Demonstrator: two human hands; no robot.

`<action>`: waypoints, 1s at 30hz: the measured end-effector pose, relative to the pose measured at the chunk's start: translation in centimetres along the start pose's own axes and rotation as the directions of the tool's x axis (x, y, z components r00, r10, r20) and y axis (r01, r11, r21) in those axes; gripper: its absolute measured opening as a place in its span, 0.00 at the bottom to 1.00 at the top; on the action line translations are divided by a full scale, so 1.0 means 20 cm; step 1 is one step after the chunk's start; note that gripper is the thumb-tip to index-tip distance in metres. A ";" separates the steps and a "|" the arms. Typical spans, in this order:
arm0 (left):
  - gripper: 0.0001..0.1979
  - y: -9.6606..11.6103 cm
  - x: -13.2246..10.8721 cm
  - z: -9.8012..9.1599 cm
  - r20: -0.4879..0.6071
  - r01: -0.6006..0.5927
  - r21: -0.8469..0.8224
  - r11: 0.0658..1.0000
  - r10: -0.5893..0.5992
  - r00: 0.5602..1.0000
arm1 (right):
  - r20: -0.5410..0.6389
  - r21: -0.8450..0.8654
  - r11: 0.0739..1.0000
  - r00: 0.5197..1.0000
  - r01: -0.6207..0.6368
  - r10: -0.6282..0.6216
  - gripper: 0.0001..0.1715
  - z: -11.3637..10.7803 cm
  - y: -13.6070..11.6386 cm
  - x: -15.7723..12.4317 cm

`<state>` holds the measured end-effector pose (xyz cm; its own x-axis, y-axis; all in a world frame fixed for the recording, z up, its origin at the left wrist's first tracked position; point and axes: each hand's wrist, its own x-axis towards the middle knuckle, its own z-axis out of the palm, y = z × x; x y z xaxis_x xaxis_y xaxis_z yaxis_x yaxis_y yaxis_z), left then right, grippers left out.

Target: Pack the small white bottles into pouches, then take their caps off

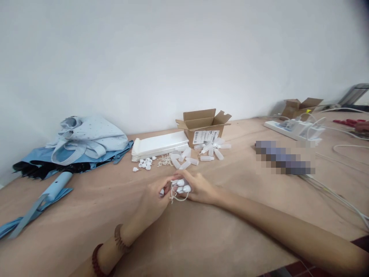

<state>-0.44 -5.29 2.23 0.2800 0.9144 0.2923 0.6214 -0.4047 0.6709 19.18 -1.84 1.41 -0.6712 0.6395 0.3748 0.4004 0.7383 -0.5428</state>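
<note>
Together, the left hand (151,198) and right hand (198,188) clasp small white plastic caps (181,187) on looped string, well in front of the cardboard box (203,129).

2 brown bead bracelets (118,237), left wrist (108,252)

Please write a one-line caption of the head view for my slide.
Left hand and right hand hold white plastic parts on string near an open cardboard box.

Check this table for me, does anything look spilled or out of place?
Small white plastic bottles lie scattered across the table in front of the open cardboard box, with loose caps and string beside them, looking spilled rather than packed. To the right, a pixelated patch hides whatever lies there.
</note>
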 end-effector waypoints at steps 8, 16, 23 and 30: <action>0.14 0.01 0.00 0.00 -0.044 0.075 0.065 0.995 -0.072 0.996 | -0.044 -0.012 1.000 0.999 -0.015 0.014 0.26 0.02 0.00 0.00; 0.13 0.03 0.00 -0.02 0.017 0.247 -0.165 0.955 -0.247 0.969 | -0.034 -0.125 0.991 0.999 -0.038 0.034 0.27 0.02 -0.02 0.00; 0.11 0.03 0.02 -0.01 0.054 0.314 -0.312 0.896 -0.314 0.948 | -0.019 -0.196 0.981 1.000 -0.004 0.000 0.27 0.03 -0.01 0.00; 0.10 0.00 0.02 0.01 0.060 0.341 -0.378 0.861 -0.345 0.937 | -0.033 -0.260 0.962 0.995 0.081 -0.092 0.26 0.06 0.00 -0.01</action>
<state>-0.25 -4.93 2.27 0.0914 0.9958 0.0015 0.3538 -0.0339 0.9347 18.62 -2.13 0.44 -0.6846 0.5753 0.4476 0.4933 0.8178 -0.2965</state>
